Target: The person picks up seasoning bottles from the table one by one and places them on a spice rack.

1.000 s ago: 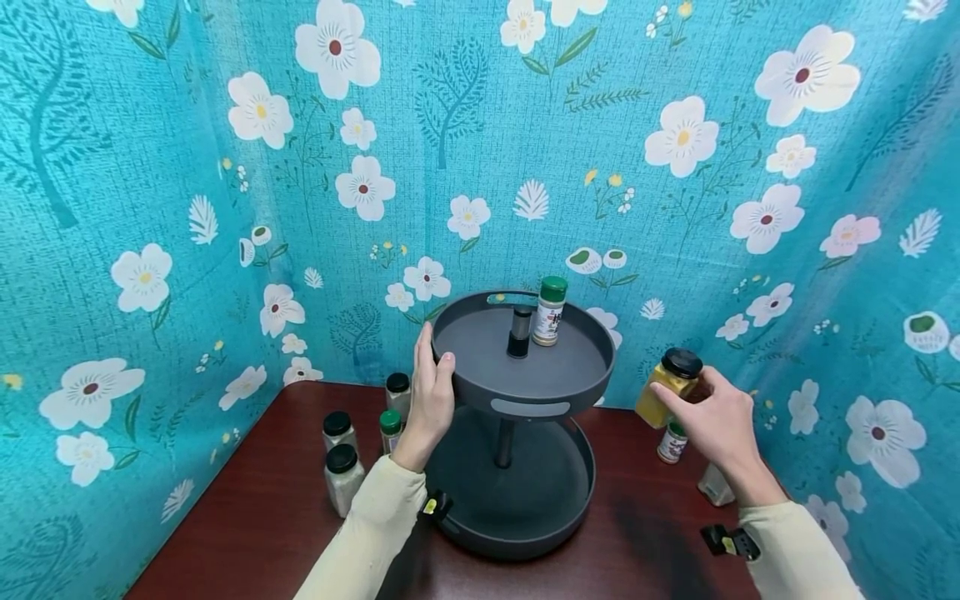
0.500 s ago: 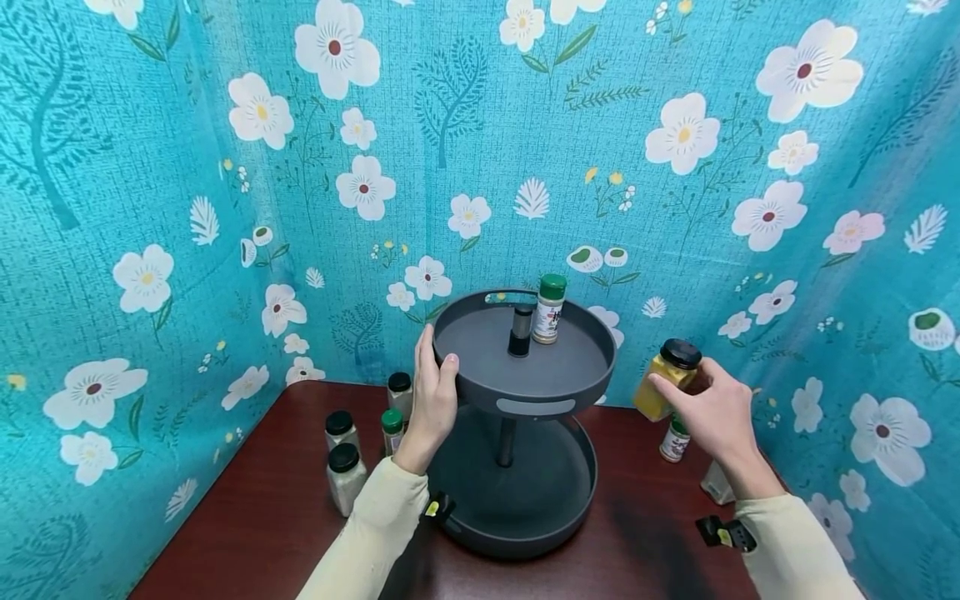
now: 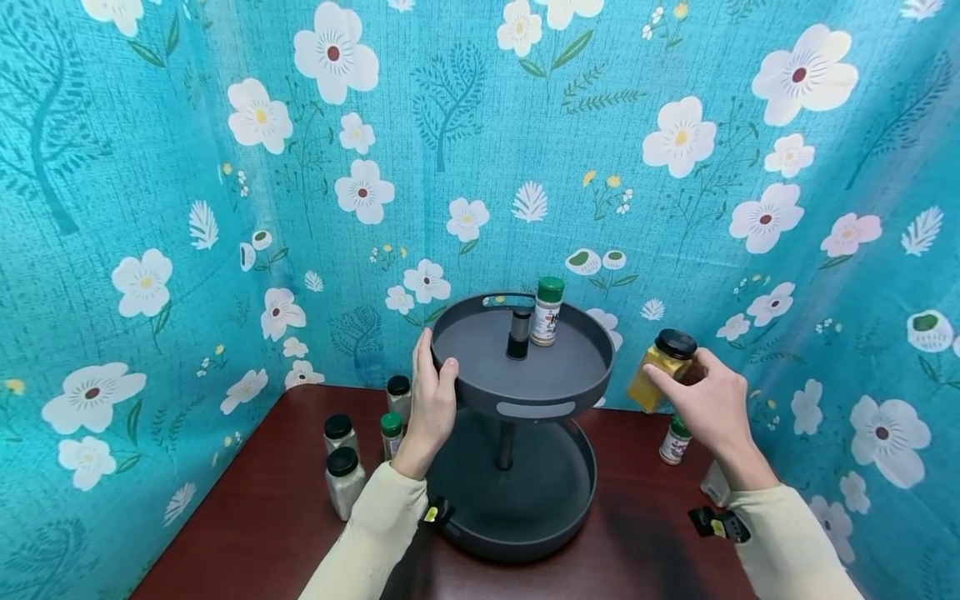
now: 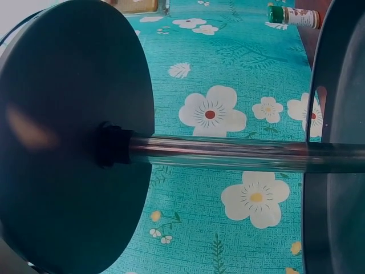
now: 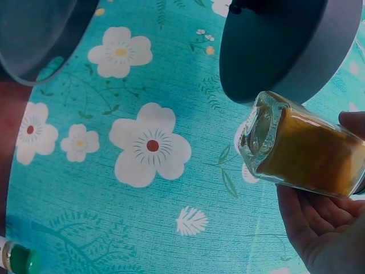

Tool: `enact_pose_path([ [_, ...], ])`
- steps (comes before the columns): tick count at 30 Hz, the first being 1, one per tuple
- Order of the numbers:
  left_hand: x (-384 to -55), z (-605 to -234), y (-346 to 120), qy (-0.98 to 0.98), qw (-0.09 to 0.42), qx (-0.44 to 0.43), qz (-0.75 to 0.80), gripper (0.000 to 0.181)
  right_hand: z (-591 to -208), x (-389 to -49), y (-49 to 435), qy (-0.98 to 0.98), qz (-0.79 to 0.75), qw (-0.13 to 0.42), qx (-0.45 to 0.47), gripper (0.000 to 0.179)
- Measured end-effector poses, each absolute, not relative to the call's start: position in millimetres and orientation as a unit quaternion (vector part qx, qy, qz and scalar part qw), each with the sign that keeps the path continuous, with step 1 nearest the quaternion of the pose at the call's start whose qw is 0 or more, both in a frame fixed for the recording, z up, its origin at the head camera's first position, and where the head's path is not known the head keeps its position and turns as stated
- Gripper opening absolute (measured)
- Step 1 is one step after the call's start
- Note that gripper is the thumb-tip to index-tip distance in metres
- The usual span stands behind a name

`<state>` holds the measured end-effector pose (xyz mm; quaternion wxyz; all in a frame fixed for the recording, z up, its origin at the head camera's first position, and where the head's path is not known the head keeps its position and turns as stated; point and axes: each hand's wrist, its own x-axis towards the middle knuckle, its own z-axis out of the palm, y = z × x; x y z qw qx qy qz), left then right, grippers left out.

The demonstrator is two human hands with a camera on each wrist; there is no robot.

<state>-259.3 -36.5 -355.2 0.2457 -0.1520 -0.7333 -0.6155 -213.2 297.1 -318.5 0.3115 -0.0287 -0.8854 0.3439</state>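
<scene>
A dark grey two-tier turntable (image 3: 517,554) stands on the table. My left hand (image 3: 435,404) rests against the left side of its upper tray (image 3: 480,346), fingers mostly straight along the rim. To the right of that tray, my right hand (image 3: 708,404) grips a glass jar of yellow powder (image 3: 651,385) with a black lid. The jar is held tilted, off the table and apart from the tray; its glass base faces the camera in the right wrist view. A green-capped spice shaker (image 3: 547,312) stands on the upper tray beside the black centre post (image 3: 519,333).
Left of the turntable stand several spice jars, among them a black-lidded jar (image 3: 345,483) and a green-capped shaker (image 3: 392,435). Below my right hand is another green-capped shaker (image 3: 675,442), with a partly hidden jar (image 3: 716,483) near my wrist. A floral curtain (image 3: 465,125) hangs behind the table.
My right hand has moved slightly left, carrying the yellow powder jar a little nearer the upper tray. My left hand stays at the rim, and the turntable looks unchanged.
</scene>
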Motion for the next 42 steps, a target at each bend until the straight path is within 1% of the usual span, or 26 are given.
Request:
enact_pose_path([
  [15, -256.3, -353.6, -36.4, -0.736, 0.242, -0.153, -0.614, 0.061, -300.9, -215.5, 291.5, -0.885, 0.339, 0.317, -0.014, 0.054],
  [23, -258.3, -354.9, -35.7, -0.735, 0.243, -0.166, -0.611, 0.065, -290.4, -217.1, 289.8, -0.886, 0.342, 0.314, -0.014, 0.058],
  [31, -256.9, -355.4, -34.7, -0.732, 0.244, -0.173, -0.612, 0.066, -277.5, -217.6, 289.1, -0.884, 0.325, 0.335, 0.002, 0.055],
  [36, -256.0, -356.6, -34.3, -0.727, 0.248, -0.174, -0.616, 0.066, -271.5, -216.6, 287.1, -0.884, 0.327, 0.333, 0.006, 0.057],
  [42, -256.7, -356.0, -33.9, -0.724, 0.251, -0.180, -0.616, 0.067, -263.3, -217.9, 284.6, -0.879, 0.332, 0.341, 0.015, 0.055],
])
